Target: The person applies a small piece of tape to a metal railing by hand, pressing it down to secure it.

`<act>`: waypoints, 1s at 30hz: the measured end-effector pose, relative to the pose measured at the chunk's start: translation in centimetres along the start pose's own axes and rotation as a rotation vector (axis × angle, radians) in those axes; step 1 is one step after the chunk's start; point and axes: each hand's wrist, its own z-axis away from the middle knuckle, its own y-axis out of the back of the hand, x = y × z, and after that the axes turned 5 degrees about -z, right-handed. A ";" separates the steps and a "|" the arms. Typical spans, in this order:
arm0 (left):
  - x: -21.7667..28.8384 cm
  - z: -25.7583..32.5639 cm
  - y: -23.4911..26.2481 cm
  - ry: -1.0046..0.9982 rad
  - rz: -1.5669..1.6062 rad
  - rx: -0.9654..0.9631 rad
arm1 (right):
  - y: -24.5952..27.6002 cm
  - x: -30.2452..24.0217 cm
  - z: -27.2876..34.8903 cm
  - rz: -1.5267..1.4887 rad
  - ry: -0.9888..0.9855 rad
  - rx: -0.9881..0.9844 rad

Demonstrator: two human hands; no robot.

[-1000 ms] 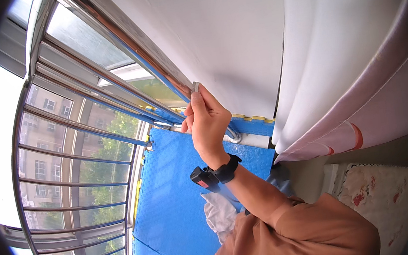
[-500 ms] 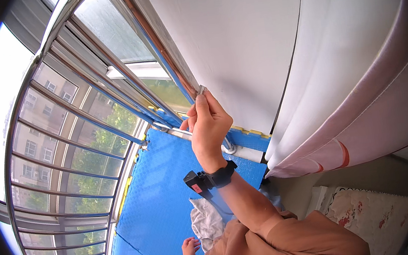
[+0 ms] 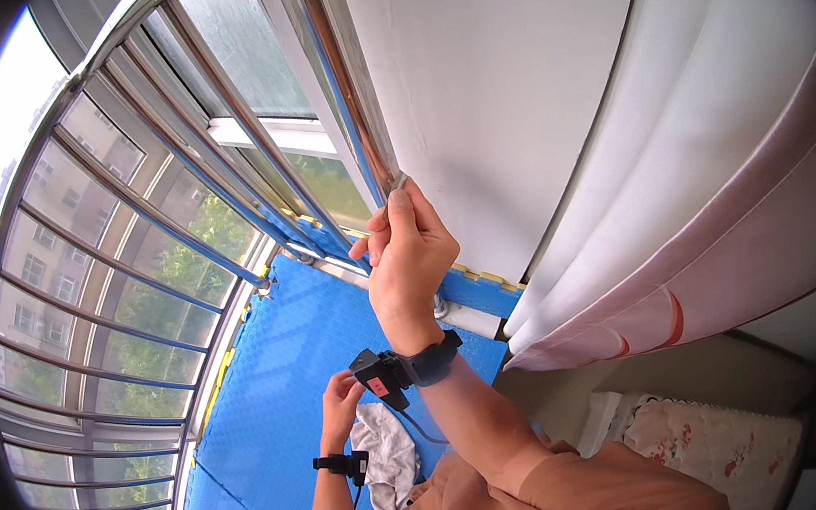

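My right hand (image 3: pixel 410 255) is raised against the wall-side upright of the metal railing, its thumb and fingers closed in a pinch. A small grey piece (image 3: pixel 399 182) shows at the fingertips, beside the shiny metal post (image 3: pixel 356 90); its kind is too small to make out. Lower and to the left, my left hand (image 3: pixel 337 404) is lifted over the blue mat, its fingers loosely bent and apart, with nothing seen in them. The right wrist's black device hides part of the fingertips. A whitish patterned cloth (image 3: pixel 387 456) lies near my body, next to my left wrist.
The metal bar railing (image 3: pixel 109 193) curves along the left, in front of windows. Blue foam mats (image 3: pixel 245 415) with yellow edges cover the floor. A white panel (image 3: pixel 499 83) and a pale pink-edged curtain (image 3: pixel 647 228) stand at the right. A floral padded mat (image 3: pixel 716 436) lies lower right.
My left hand has risen up and left from beside my body, toward my right wrist. My right hand keeps its pinch at the post; the view has shifted slightly.
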 end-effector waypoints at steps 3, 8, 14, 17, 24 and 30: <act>7.7 -6.3 -3.0 -0.181 -0.002 -0.106 | 1.5 0.9 -0.8 0.056 -0.009 -0.001; 20.6 -9.8 -7.2 -0.508 -0.239 -0.182 | 0.2 -0.7 -0.8 0.035 0.044 -0.001; 23.3 -9.7 -8.2 -0.424 -0.124 -0.262 | 0.4 -0.2 -0.6 0.071 0.027 -0.033; 22.6 -9.9 -8.3 -0.437 -0.119 -0.271 | 0.9 0.2 -1.3 0.104 0.028 -0.022; 21.9 -10.2 -8.5 -0.462 -0.109 -0.284 | 0.1 0.0 -1.1 0.080 0.046 0.035; 22.0 -10.6 -8.4 -0.482 -0.111 -0.287 | -0.8 -0.6 -0.9 0.085 0.121 -0.048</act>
